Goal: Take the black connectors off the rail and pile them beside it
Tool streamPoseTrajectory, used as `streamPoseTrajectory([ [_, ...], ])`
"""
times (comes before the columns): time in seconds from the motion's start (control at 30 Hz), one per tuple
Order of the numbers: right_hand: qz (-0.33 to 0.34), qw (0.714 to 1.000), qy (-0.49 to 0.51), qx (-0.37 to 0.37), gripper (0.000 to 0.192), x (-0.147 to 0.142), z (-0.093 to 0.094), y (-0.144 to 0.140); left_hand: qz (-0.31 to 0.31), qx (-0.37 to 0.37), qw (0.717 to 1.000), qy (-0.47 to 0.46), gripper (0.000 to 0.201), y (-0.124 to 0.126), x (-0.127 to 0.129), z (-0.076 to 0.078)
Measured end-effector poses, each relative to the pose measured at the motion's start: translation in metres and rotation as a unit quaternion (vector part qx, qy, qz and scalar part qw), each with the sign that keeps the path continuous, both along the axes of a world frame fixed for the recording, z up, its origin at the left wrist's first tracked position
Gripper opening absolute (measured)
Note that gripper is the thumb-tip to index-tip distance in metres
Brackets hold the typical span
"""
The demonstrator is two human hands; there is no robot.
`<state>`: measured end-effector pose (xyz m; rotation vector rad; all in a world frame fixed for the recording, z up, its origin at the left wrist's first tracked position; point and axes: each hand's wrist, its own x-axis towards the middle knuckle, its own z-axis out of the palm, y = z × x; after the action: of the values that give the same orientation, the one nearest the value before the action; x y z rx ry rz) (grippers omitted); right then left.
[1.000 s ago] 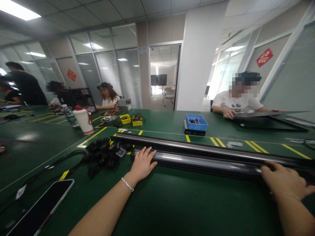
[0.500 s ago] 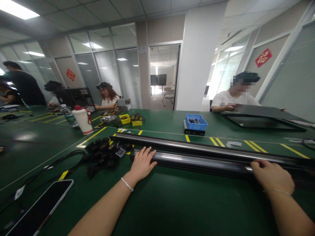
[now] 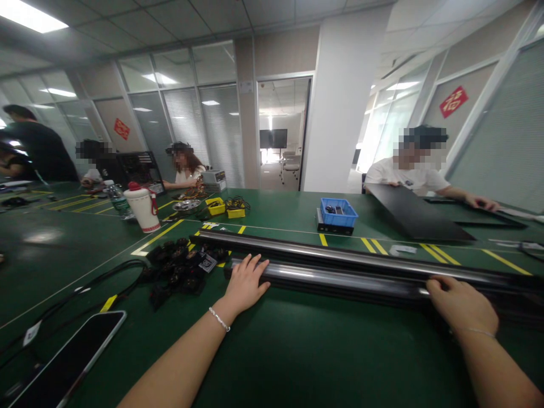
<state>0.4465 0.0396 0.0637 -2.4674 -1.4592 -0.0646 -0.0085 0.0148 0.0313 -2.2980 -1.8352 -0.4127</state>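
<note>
Two long dark metal bars with shiny tops lie side by side on the table. On the left end of the near bar (image 3: 331, 276) rests my left hand (image 3: 245, 283), its fingers spread flat. My right hand (image 3: 463, 306) is bent over the same bar farther right, fingers curled together. Whatever those fingers hold, if anything, is hidden; a small bright spot shows at their tips. Just behind, the far bar (image 3: 340, 252) runs parallel, with neither hand on it. A heap of small black parts (image 3: 176, 272) sits left of the bars.
A phone (image 3: 72, 357) and black cables (image 3: 102, 277) lie at left. Behind stand a white cup (image 3: 144, 209), a water bottle (image 3: 119, 198), yellow trays (image 3: 216, 206) and a blue bin (image 3: 339, 212). Across the table, a co-worker (image 3: 408, 164) handles a dark panel (image 3: 419, 215).
My right hand has slid slightly left along the near bar. My left hand stays put. The co-worker at right has tilted the dark panel down and reached an arm out to the right.
</note>
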Motion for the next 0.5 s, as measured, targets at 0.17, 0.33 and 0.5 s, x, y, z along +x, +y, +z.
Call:
streamPoseTrajectory([
  [0.17,0.065,0.998,-0.015,0.008,0.047,-0.015,-0.001,0.001,0.0,0.006,1.0,0.001,0.055,0.0,0.0,-0.001],
  [0.33,0.078,0.996,-0.027,0.016,0.044,-0.018,-0.003,0.004,-0.005,0.01,1.0,0.0,0.055,0.0,-0.001,-0.002],
  [0.5,0.089,0.995,-0.033,0.027,0.044,-0.016,-0.006,0.005,-0.003,0.007,1.0,0.001,0.055,-0.001,0.0,0.0],
])
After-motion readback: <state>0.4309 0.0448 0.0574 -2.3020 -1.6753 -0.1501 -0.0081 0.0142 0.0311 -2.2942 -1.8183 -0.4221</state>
